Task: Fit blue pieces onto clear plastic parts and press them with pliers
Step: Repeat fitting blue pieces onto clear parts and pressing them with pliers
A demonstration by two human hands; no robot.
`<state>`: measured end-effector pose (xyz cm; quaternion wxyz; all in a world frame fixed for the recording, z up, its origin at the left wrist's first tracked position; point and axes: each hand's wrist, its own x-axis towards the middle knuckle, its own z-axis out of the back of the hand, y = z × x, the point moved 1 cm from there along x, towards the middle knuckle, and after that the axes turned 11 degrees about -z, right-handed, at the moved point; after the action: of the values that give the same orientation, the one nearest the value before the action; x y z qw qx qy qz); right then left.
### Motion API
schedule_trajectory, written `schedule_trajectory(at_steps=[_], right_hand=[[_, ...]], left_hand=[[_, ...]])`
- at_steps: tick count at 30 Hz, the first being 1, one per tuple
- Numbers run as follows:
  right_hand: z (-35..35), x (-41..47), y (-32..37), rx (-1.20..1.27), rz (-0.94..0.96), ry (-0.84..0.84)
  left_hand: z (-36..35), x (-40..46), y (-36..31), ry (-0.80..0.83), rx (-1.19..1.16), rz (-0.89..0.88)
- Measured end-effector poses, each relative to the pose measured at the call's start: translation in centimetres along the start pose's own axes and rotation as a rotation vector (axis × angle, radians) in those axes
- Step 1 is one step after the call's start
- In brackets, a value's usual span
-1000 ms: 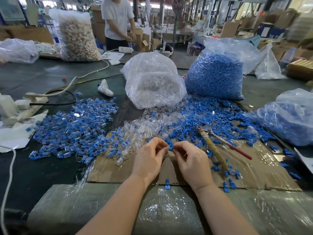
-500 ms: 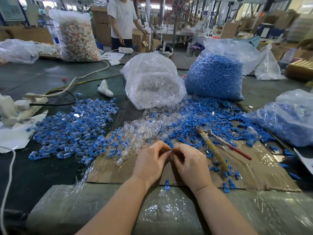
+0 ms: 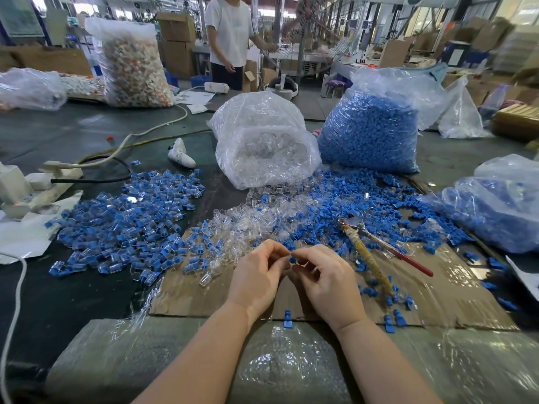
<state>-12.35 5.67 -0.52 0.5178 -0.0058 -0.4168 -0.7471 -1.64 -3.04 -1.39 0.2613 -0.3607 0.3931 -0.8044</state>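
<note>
My left hand (image 3: pixel 258 277) and my right hand (image 3: pixel 328 282) meet fingertip to fingertip above the brown cardboard sheet (image 3: pixel 455 290). Between them they pinch one small blue piece (image 3: pixel 292 259); whether a clear part is with it I cannot tell, as the fingers hide most of it. Loose clear plastic parts (image 3: pixel 248 220) lie just beyond my hands, loose blue pieces (image 3: pixel 344 205) beyond and to the right. The pliers (image 3: pixel 376 255), with one taped yellow handle and one red, lie on the cardboard to the right of my right hand.
A heap of assembled blue-and-clear parts (image 3: pixel 128 225) spreads at the left. Bags of clear parts (image 3: pixel 262 144) and blue pieces (image 3: pixel 370 126) stand behind, another bag (image 3: pixel 495 205) at the right. A power strip with cables (image 3: pixel 35 182) lies far left. A person (image 3: pixel 230 39) stands across the table.
My two hands have stayed together at the same spot, with the fingers shifting slightly around the small piece. The person in the background has stepped to the right.
</note>
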Motion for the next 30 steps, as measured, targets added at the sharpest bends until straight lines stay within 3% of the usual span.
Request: schedule_trajectory(at_steps=[13,30], right_hand=[[-0.14,-0.05,0.01,-0.104,0.017,-0.067],[-0.15,-0.03,0.06,-0.045,0.05,-0.035]], left_hand=[[0.05,0.1,-0.15,-0.023,0.031,-0.021],[0.11,0.09,-0.05,-0.022,0.028,-0.023]])
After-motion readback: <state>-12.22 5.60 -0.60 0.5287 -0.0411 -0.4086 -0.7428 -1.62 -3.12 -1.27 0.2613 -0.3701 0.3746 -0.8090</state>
